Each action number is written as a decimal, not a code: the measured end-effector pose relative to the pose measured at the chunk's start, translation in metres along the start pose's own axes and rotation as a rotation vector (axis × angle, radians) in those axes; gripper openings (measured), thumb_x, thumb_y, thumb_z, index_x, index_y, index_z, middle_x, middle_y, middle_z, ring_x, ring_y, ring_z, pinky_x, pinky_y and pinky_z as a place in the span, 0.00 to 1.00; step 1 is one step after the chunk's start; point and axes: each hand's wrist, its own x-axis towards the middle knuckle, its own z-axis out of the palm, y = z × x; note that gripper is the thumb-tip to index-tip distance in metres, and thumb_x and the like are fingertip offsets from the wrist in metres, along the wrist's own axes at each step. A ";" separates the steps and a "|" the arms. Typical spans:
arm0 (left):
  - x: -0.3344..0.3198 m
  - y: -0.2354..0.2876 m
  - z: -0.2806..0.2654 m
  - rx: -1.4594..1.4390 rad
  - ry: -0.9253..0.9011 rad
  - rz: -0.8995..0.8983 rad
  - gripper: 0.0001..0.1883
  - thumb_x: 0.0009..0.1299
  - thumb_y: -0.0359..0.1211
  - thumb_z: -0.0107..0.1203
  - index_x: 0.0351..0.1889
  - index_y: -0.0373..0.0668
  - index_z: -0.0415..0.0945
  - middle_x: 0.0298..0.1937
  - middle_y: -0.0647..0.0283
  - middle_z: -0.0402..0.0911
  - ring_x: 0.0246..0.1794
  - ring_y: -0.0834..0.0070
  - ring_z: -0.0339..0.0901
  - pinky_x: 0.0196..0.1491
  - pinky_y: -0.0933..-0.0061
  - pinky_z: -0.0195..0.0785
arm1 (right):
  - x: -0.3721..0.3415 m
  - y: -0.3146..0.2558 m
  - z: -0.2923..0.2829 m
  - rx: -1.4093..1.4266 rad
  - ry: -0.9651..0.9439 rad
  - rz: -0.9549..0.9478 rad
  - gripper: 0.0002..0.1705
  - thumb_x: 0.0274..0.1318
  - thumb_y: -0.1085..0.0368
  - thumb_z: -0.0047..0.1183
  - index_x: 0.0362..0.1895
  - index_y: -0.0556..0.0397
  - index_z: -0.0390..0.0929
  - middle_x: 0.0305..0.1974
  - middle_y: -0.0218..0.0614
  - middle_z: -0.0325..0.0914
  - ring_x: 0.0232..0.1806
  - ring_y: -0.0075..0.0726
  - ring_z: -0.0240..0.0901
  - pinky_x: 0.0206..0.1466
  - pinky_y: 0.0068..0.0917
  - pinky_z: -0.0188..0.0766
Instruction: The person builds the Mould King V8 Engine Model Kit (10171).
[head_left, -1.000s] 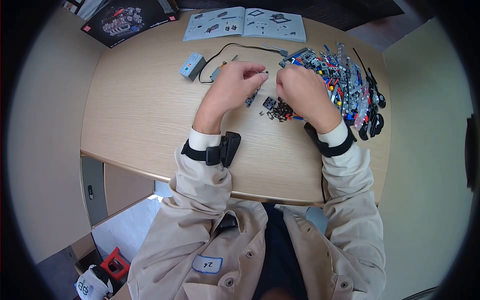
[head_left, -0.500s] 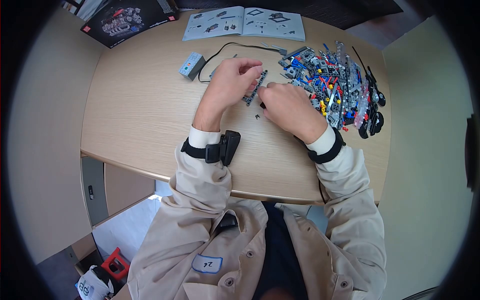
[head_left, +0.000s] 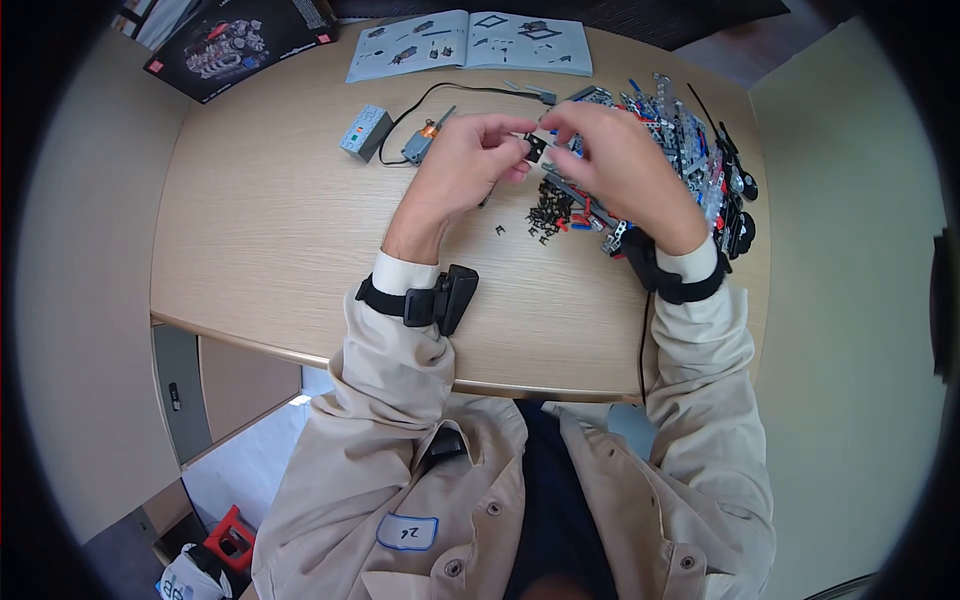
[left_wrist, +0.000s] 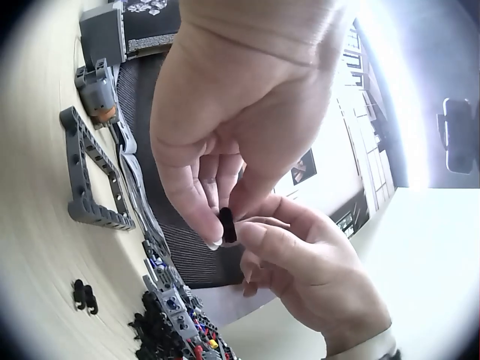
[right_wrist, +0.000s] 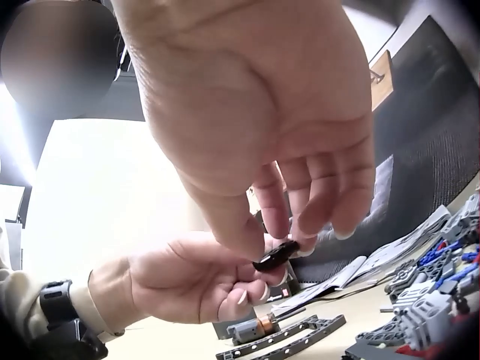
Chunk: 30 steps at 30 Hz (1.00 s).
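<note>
Plainly, the left hand [head_left: 462, 168] is pinching a small black piece [head_left: 536, 149] above the table [head_left: 270, 240], while the right hand [head_left: 625, 160], thumb and fingers parted, is hovering just to the piece's right; whether its thumb is touching, I cannot tell.

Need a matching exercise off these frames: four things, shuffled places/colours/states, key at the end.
1. black piece
2. booklet
3. motor
4. heap of mixed parts

A. grey with an orange section
B. on the right side of the table
C. pinched in the left hand
D. lying open at the table's far side

Pairs: 1-C, 2-D, 3-A, 4-B
</note>
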 end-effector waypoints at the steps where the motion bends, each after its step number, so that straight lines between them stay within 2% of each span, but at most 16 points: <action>1: 0.001 -0.001 0.000 -0.012 0.040 -0.001 0.18 0.74 0.29 0.54 0.59 0.31 0.77 0.43 0.60 0.83 0.40 0.77 0.82 0.45 0.79 0.77 | -0.001 0.006 -0.007 -0.002 -0.026 0.068 0.13 0.52 0.66 0.61 0.41 0.58 0.81 0.36 0.48 0.82 0.38 0.56 0.80 0.43 0.46 0.76; 3: 0.001 -0.002 -0.001 -0.029 0.080 0.001 0.18 0.73 0.28 0.54 0.59 0.31 0.77 0.43 0.61 0.83 0.40 0.77 0.82 0.46 0.79 0.76 | -0.007 0.016 -0.023 -0.009 -0.053 0.135 0.12 0.53 0.66 0.60 0.41 0.59 0.82 0.35 0.49 0.83 0.37 0.55 0.80 0.43 0.44 0.76; 6: 0.001 0.000 -0.002 -0.016 0.083 0.006 0.17 0.72 0.27 0.54 0.58 0.31 0.77 0.43 0.61 0.82 0.39 0.77 0.82 0.46 0.79 0.76 | -0.019 0.027 -0.042 -0.110 -0.262 0.305 0.08 0.55 0.68 0.60 0.37 0.59 0.84 0.33 0.50 0.83 0.37 0.55 0.81 0.43 0.42 0.76; 13: 0.002 -0.003 0.000 -0.030 0.084 0.007 0.17 0.72 0.27 0.55 0.57 0.30 0.77 0.42 0.61 0.82 0.40 0.77 0.81 0.46 0.78 0.76 | -0.036 0.034 -0.038 -0.133 -0.438 0.268 0.08 0.50 0.70 0.62 0.37 0.59 0.84 0.32 0.48 0.83 0.37 0.54 0.82 0.45 0.43 0.76; 14: 0.003 -0.004 0.000 -0.023 0.083 0.004 0.17 0.72 0.26 0.55 0.57 0.30 0.76 0.42 0.61 0.82 0.40 0.77 0.81 0.46 0.78 0.76 | -0.032 0.032 -0.038 -0.119 -0.521 0.358 0.08 0.50 0.71 0.62 0.36 0.59 0.83 0.32 0.49 0.83 0.38 0.55 0.81 0.44 0.44 0.76; 15: 0.003 -0.004 0.000 -0.022 0.078 0.006 0.17 0.72 0.26 0.55 0.57 0.30 0.76 0.42 0.61 0.82 0.40 0.77 0.81 0.46 0.78 0.76 | -0.034 0.037 -0.035 -0.120 -0.516 0.363 0.08 0.50 0.71 0.62 0.36 0.59 0.83 0.32 0.49 0.83 0.38 0.55 0.81 0.44 0.44 0.76; 17: 0.003 -0.005 -0.001 -0.045 0.088 0.017 0.17 0.72 0.26 0.55 0.57 0.30 0.76 0.42 0.61 0.82 0.40 0.77 0.81 0.46 0.78 0.76 | -0.040 0.051 -0.024 -0.149 -0.413 0.253 0.08 0.49 0.71 0.63 0.36 0.59 0.83 0.32 0.51 0.83 0.38 0.56 0.81 0.44 0.45 0.76; 24: 0.003 -0.005 -0.001 -0.047 0.083 0.019 0.17 0.72 0.26 0.55 0.58 0.30 0.76 0.42 0.62 0.82 0.40 0.77 0.81 0.45 0.78 0.76 | -0.042 0.063 -0.031 -0.260 -0.288 0.315 0.10 0.50 0.72 0.62 0.39 0.58 0.85 0.37 0.50 0.84 0.44 0.55 0.80 0.49 0.44 0.76; 30: 0.004 -0.008 -0.002 -0.035 0.085 0.024 0.16 0.72 0.25 0.55 0.57 0.31 0.76 0.42 0.62 0.81 0.41 0.77 0.81 0.46 0.78 0.76 | -0.041 0.068 -0.030 -0.253 -0.249 0.302 0.09 0.52 0.70 0.62 0.39 0.58 0.85 0.37 0.50 0.84 0.42 0.55 0.81 0.48 0.44 0.76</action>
